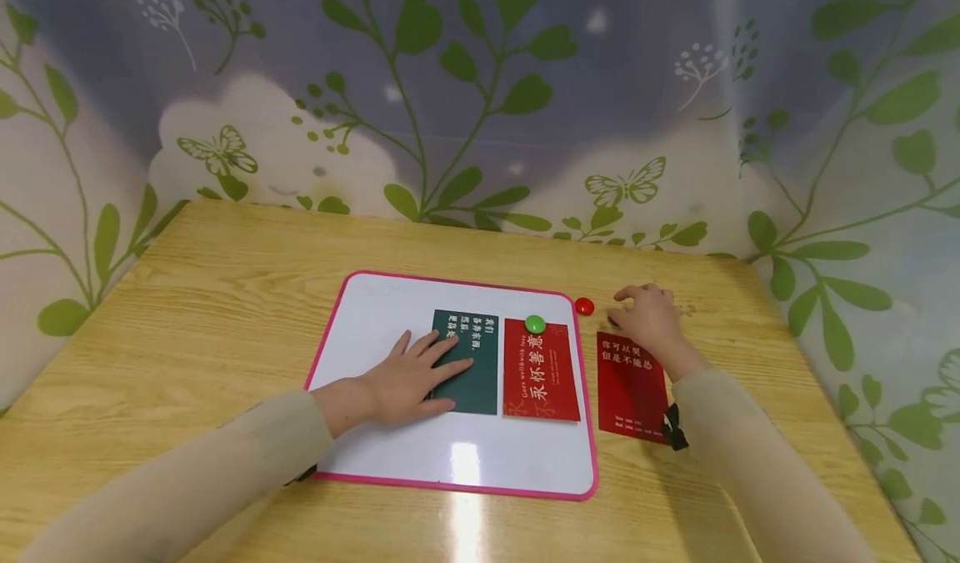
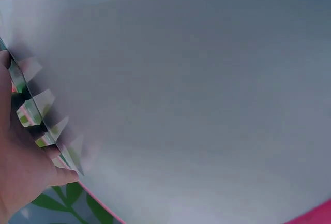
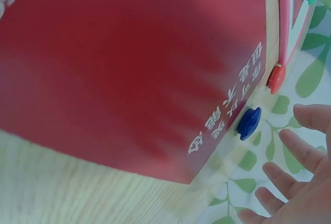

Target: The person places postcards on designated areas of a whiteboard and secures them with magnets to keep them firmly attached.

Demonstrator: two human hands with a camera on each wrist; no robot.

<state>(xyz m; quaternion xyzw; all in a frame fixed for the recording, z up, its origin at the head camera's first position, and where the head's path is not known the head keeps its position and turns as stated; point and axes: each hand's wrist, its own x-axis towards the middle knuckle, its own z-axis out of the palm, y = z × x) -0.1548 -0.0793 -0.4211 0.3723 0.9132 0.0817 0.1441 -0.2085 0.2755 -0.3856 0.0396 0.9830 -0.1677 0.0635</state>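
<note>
Right hand (image 1: 651,321): grip loose, fingers apart and slightly bent, nothing held. Right wrist view shows a gap between fingers and blue magnet (image 3: 249,124). That magnet sits at the top edge of the outer red card (image 1: 628,392); in the right wrist view it's just left of the fingertips. In the head view only a dark bit shows by the thumb, mostly hidden.

Key relation, my read: blue magnet lies on the thumb side, to the left of the right hand in the head view. Right hand is clearly nearer; left is well apart. Magnet looks like a round disc, so no long axis worth minding. Right forearm comes up from lower right, wrist over the card's right side, fingers pointing upper left.

Left hand (image 1: 408,378): flat on the teal card (image 1: 482,392), fingers straight and fanned, gripping nothing. Forearm in from lower left.

Further out: teal card upright on the board (image 1: 375,313), inner red card (image 1: 542,375) right of it, green magnet (image 1: 535,324) on its top edge. Red magnet (image 1: 585,306) just off the board's upper right corner, on the table (image 1: 225,296). Leaf-print wall (image 1: 450,138) behind.
</note>
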